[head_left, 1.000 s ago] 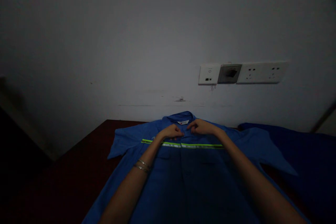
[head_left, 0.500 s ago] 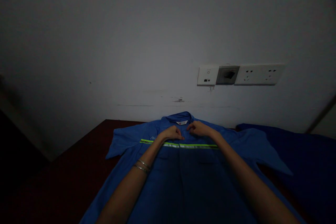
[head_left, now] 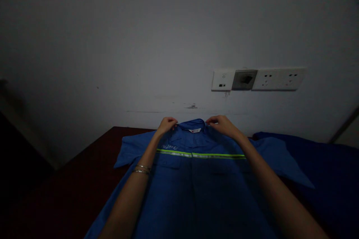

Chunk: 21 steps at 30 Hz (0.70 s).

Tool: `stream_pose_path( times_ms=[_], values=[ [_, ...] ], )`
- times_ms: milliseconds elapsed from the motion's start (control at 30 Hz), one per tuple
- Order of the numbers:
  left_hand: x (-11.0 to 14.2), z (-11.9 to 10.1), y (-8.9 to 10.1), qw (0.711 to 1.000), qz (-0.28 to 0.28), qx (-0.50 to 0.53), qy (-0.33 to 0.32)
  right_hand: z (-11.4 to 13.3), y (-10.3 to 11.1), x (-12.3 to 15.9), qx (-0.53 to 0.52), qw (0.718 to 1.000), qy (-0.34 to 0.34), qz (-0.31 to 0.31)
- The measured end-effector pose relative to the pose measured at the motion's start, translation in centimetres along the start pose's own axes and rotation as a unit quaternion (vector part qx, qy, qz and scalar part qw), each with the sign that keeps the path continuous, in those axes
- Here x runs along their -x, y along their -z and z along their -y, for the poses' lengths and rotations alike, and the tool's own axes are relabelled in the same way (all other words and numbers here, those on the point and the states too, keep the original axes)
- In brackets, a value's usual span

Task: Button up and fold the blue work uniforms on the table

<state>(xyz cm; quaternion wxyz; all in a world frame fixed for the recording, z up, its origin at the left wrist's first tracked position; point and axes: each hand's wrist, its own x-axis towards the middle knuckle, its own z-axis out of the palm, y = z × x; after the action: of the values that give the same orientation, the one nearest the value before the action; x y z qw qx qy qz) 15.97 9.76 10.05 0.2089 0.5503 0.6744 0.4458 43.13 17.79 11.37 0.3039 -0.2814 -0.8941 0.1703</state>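
Observation:
A blue short-sleeved work shirt (head_left: 179,179) lies spread front side up, its collar (head_left: 192,124) towards the wall. A yellow-green and silver reflective strip (head_left: 215,155) crosses its chest, and a white label (head_left: 195,130) shows inside the neck. At the collar's left side, my left hand (head_left: 167,124) pinches the edge between thumb and fingers. My right hand (head_left: 220,124) pinches the collar's right side in the same way. Two bracelets (head_left: 142,169) circle my left wrist. My forearms cover parts of the shirt's sides.
Beneath the shirt is a dark red tabletop (head_left: 84,168). Darker blue cloth (head_left: 331,171) lies on the right, by the right sleeve. The grey-white wall (head_left: 140,44) rises right behind the table and carries a row of switches and sockets (head_left: 258,79).
Both hands have moved from the shirt's front below the neck up and outward to the two sides of the collar. The shirt stays in nearly the same place.

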Motion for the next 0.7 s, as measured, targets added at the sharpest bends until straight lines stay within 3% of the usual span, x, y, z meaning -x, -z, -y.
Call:
stream_pose_path(
  times_ms=[100, 267, 433, 567, 700],
  values=[
    [-0.1, 0.2, 0.3, 0.999, -0.034, 0.011, 0.000, 0.0, -0.1, 0.0, -0.004, 1.000, 0.009, -0.028],
    [0.1, -0.2, 0.6, 0.999, -0.042, 0.029, -0.009, -0.9, -0.9, -0.6, -0.006, 0.995, 0.003, -0.098],
    [0.0, -1.6, 0.6, 0.994, -0.070, 0.022, -0.077, -1.4, -1.7, -1.5, 0.033, 0.984, 0.030, -0.173],
    [-1.0, -2.2, -0.2, 0.980, -0.069, -0.110, -0.149, -1.3, -2.0, -1.8, 0.053, 0.977, 0.036, -0.202],
    [-2.1, -1.4, -1.7, 0.933, -0.058, -0.318, -0.156, -1.5, -2.3, -1.8, 0.065, 0.978, 0.025, -0.195]
  ],
)
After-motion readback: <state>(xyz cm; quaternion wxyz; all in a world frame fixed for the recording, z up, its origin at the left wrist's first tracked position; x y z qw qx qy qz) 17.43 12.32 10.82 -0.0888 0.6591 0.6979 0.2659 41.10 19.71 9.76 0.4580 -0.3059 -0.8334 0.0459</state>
